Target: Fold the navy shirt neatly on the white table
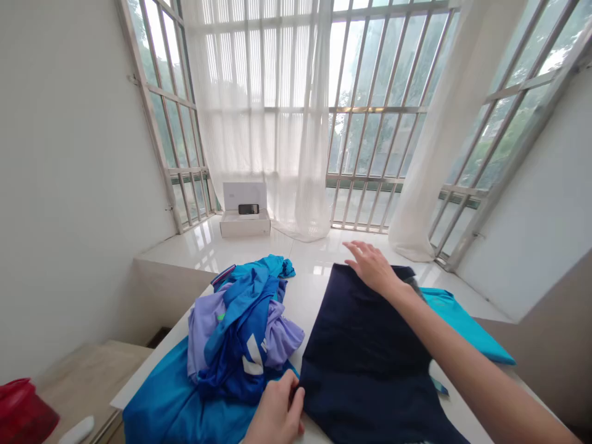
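Note:
A dark navy garment [361, 357] lies spread flat on a white table [305, 302]. My right hand [372, 268] rests on its far edge with the fingers slightly apart. At its near left edge, my left hand [275, 411] pinches the cloth between thumb and fingers. Just left of that hand sits a crumpled heap of blue and lilac clothes [243, 333], on top of a bright blue garment [176, 401]. A turquoise garment [462, 324] lies folded beyond my right forearm, partly under the navy cloth.
An open white box [245, 225] holding a dark phone stands on the glossy tiled ledge [208, 246] ahead. Sheer curtains hang before barred windows. A red container [23, 413] and a small white object [76, 430] lie low on the left.

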{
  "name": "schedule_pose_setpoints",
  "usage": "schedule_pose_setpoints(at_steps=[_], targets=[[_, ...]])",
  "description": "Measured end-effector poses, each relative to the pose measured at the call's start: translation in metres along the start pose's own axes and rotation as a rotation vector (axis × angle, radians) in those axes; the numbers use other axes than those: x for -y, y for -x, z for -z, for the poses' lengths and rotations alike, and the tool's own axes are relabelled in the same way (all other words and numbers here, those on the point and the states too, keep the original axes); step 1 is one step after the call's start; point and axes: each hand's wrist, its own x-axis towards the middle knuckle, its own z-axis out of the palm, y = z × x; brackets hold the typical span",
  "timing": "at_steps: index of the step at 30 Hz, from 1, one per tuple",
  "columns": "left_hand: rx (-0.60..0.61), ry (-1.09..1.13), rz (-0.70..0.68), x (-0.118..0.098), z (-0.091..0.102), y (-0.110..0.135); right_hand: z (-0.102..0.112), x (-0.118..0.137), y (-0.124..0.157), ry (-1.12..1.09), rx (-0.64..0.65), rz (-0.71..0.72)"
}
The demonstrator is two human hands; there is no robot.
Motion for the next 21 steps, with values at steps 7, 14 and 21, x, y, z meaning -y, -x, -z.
schedule_pose_setpoints(at_steps=[7, 14, 21], targets=[[-0.007, -0.669, 0.023, -0.029, 0.029, 0.010, -0.049, 0.051, 0.126, -0.264, 0.178, -0.104], [0.081, -0.578, -0.460, -0.061, -0.003, -0.035, -0.062, 0.049, 0.229, -0.312, 0.445, -0.368], [0.318, -0.620, -0.472, -0.044, -0.027, -0.081, -0.087, 0.044, 0.229, -0.175, 0.497, -0.366]])
